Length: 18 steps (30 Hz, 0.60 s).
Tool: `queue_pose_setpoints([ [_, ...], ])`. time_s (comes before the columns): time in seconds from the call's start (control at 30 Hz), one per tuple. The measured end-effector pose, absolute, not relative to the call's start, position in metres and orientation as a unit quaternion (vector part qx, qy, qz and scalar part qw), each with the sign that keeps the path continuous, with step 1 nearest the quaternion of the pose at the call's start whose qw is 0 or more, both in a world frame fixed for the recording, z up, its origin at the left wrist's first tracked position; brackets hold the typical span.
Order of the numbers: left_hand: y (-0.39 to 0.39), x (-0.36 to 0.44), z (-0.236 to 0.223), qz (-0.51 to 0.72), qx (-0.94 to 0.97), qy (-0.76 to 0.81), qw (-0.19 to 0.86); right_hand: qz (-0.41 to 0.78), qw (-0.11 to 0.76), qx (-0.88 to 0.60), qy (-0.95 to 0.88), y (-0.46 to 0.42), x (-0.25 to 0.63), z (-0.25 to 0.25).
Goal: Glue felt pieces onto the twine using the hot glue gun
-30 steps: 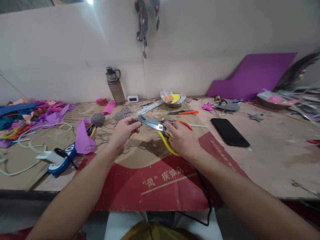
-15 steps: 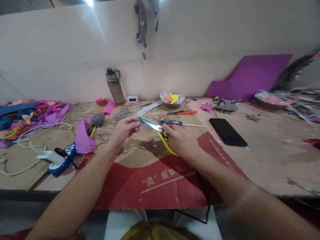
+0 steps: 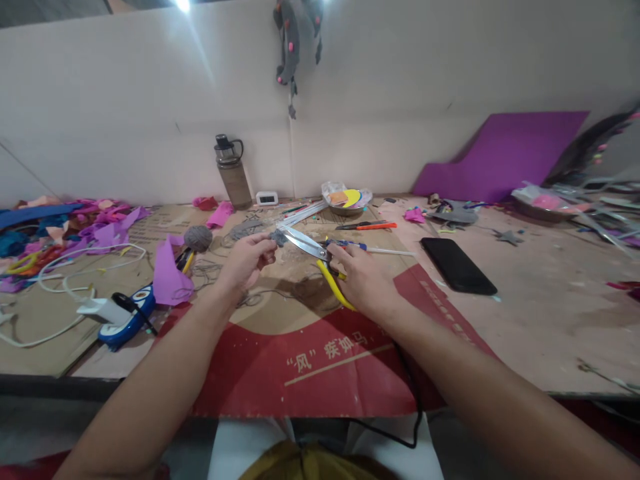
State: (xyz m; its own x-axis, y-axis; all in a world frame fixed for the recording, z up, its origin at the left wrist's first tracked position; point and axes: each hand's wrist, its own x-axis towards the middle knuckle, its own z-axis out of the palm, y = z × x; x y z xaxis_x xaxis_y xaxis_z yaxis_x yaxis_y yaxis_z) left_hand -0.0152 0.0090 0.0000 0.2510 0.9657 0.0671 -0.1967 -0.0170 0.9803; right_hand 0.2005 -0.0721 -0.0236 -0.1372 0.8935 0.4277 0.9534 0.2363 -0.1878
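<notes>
My right hand (image 3: 364,280) is closed round the yellow handles of a pair of scissors (image 3: 311,248), whose steel blades point left and up. The blade tips meet a small grey piece of felt (image 3: 278,237) that my left hand (image 3: 245,261) pinches between thumb and fingers. Both hands hover just above a brown and red cardboard sheet (image 3: 320,363) on the workbench. A grey thread trails on the cardboard under my left hand.
A black phone (image 3: 458,265) lies right of my hands. Behind them are a blue-handled tool (image 3: 350,245), an orange utility knife (image 3: 367,225), a bowl of coloured pieces (image 3: 346,198), a water bottle (image 3: 233,172) and a grey yarn ball (image 3: 197,237). Purple felt scraps and cables clutter the left.
The scissor blades have closed together and swung slightly up to the left, onto the grey piece. My left hand has stayed almost still.
</notes>
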Motion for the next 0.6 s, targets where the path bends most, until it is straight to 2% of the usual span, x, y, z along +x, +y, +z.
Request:
queue_pose_setpoints([
  [0.27, 0.0084, -0.0146, -0.0023, 0.471, 0.528, 0.366, 0.605, -0.116, 0.17, -0.624, -0.753, -0.0748, 0.1973, -0.0232],
  [0.6, 0.0047, -0.0102, 0.0046, 0.506, 0.481, 0.37, 0.613, -0.109, 0.152, -0.624, -0.759, -0.074, 0.1985, -0.0232],
])
